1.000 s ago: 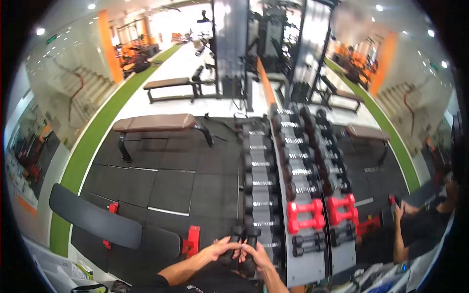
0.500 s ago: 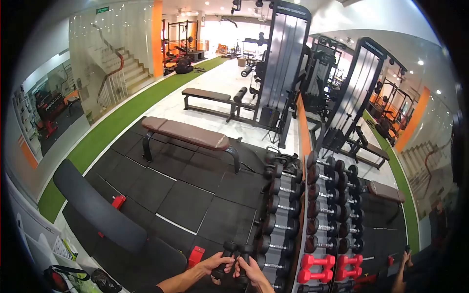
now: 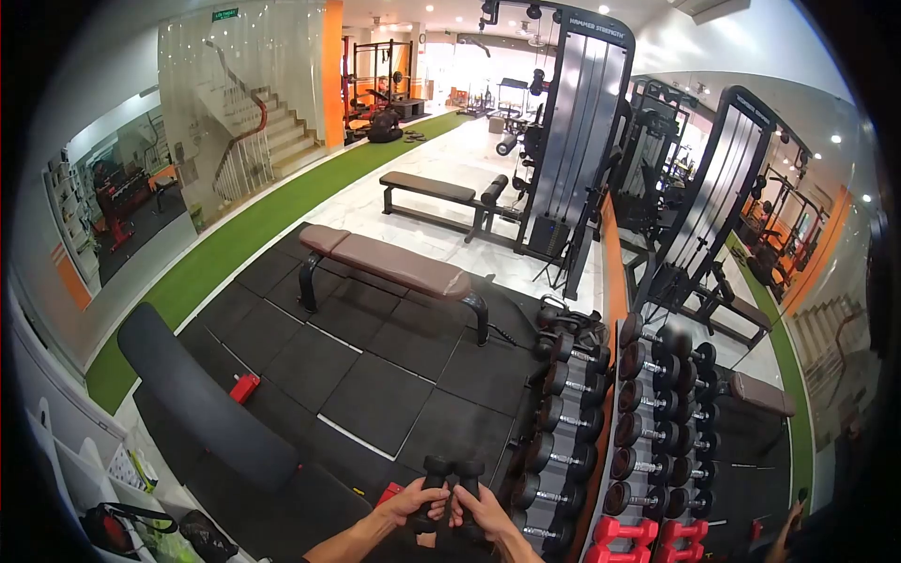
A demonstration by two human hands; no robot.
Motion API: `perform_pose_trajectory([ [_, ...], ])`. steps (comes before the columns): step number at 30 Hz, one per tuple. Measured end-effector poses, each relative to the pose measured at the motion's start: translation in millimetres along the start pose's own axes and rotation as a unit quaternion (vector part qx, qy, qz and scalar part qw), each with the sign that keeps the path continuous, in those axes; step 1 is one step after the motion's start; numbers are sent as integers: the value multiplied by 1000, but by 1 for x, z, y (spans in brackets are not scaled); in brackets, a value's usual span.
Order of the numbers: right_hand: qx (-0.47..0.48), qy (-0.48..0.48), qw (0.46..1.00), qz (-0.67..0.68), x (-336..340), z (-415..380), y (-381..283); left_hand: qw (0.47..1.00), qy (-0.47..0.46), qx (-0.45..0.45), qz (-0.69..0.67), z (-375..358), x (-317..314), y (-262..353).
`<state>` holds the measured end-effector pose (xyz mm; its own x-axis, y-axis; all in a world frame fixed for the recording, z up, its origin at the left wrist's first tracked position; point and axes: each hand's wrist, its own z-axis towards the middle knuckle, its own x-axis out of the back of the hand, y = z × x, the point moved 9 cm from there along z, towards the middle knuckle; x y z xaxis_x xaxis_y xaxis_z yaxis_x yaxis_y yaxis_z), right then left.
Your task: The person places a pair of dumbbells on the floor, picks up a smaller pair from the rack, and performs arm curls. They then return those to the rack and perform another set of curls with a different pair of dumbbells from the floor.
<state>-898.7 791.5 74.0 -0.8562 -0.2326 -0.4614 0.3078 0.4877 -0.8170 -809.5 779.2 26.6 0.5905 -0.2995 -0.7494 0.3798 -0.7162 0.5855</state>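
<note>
Near the bottom centre, my left hand [image 3: 413, 502] is closed around a small black dumbbell [image 3: 436, 466]. Beside it my right hand [image 3: 479, 507] grips a second black dumbbell [image 3: 469, 467]. Both dumbbells are held upright, side by side, their top ends close together. The lower ends are partly hidden by the hands. To the right of my right hand stands a rack of black dumbbells with chrome handles [image 3: 565, 416].
A brown bench [image 3: 394, 266] stands ahead on black mats, a black padded bench [image 3: 202, 399] at the left. A mirror behind the rack reflects red dumbbells [image 3: 624, 541]. Further back are a cable machine [image 3: 580, 141], another bench [image 3: 427, 186] and stairs [image 3: 272, 141].
The view has shifted, so the room appears further right and slightly lower. Both hands still hold the dumbbells, whose top ends now appear slightly higher and more upright.
</note>
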Motion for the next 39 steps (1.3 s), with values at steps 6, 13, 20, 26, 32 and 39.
perform_pose_trajectory([
  [6, 29, 11, 999, -36, 10, 8, -20, 1000, -20, -16, -2, 5, -16, 13],
  [13, 38, 8, 998, -41, 34, 29, -52, 996, -4, -61, 64, 27, -37, 48],
  [20, 61, -53, 995, -61, 57, 65, -100, 993, 36, -112, 29, 76, -39, 82],
  [26, 62, -83, 993, -65, 73, 82, -136, 986, 53, -155, -9, 116, -42, 99],
  [32, 35, -103, 993, -42, 93, 97, -143, 981, 64, -181, -9, 133, -55, 114],
  [39, 17, -120, 990, -68, 99, 117, -150, 976, 105, -189, 12, 137, -45, 127],
])
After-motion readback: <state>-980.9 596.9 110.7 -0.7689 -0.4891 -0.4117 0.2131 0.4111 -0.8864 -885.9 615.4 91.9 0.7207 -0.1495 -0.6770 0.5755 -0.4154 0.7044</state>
